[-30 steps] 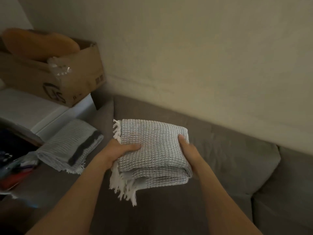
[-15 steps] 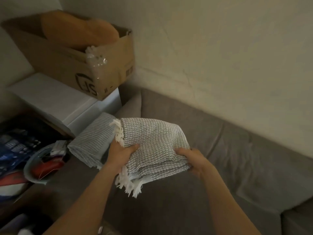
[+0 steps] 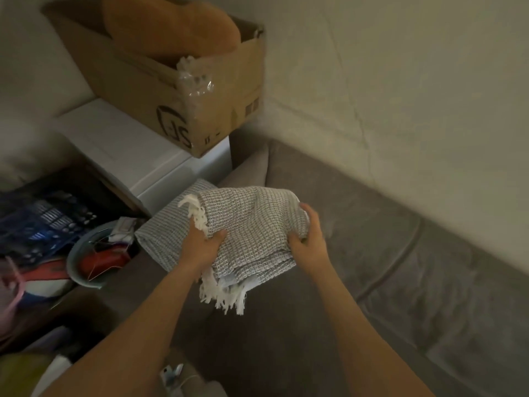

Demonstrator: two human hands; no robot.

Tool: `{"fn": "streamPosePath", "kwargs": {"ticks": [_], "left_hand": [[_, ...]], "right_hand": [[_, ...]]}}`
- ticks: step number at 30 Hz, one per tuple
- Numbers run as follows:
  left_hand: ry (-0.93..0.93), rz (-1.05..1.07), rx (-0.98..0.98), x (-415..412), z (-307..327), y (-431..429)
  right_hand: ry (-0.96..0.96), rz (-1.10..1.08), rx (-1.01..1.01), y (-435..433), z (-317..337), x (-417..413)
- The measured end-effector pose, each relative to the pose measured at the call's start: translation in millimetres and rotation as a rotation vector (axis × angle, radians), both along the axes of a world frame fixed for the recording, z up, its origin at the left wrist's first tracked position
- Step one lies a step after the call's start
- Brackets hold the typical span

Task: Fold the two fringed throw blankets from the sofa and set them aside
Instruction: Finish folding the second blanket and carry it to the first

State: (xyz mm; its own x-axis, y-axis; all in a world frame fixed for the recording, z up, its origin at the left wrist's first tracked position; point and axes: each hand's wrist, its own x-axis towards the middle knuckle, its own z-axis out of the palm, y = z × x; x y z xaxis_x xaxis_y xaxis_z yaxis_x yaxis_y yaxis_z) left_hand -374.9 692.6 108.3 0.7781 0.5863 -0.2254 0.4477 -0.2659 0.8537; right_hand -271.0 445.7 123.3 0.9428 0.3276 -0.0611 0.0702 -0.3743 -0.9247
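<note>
A folded grey waffle-weave throw blanket (image 3: 252, 224) with white fringe is held between both hands over the left end of the grey sofa (image 3: 400, 267). My left hand (image 3: 203, 245) grips its left edge, thumb on top. My right hand (image 3: 307, 239) grips its right edge, fingers curled over the fold. Fringe hangs from the near edge and sticks out at the far left corner. A second folded grey blanket (image 3: 169, 230) lies on the sofa arm, partly under the held one; whether they touch is unclear.
A cardboard box (image 3: 177, 98) holding an orange cushion sits on a white cabinet (image 3: 128, 153) left of the sofa. Cluttered items and a bowl (image 3: 83, 267) fill the lower left. A pale wall (image 3: 400, 81) runs behind the sofa.
Both hands have carried the folded blanket leftward until it overlaps the second folded blanket. My right hand's fingers have curled further over the blanket's edge.
</note>
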Motion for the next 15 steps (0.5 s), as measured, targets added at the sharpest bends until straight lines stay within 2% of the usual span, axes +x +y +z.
{"fn": "streamPosePath", "kwargs": {"ticks": [4, 10, 13, 15], "left_hand": [[0.039, 0.154, -0.054, 7.1, -14.0, 32.4], [0.150, 0.393, 0.026, 18.8, -32.8, 105.6], [0.177, 0.465, -0.014, 19.2, -45.6, 125.3], [0.277, 0.474, -0.022, 18.3, -57.5, 140.8]], "right_hand": [[-0.124, 0.114, -0.150, 54.7, -2.2, 16.3], [0.135, 0.031, -0.180, 169.3, -4.4, 48.8], [0.015, 0.092, -0.175, 210.8, -22.3, 64.1], [-0.050, 0.138, -0.209, 229.8, -45.1, 72.7]]}}
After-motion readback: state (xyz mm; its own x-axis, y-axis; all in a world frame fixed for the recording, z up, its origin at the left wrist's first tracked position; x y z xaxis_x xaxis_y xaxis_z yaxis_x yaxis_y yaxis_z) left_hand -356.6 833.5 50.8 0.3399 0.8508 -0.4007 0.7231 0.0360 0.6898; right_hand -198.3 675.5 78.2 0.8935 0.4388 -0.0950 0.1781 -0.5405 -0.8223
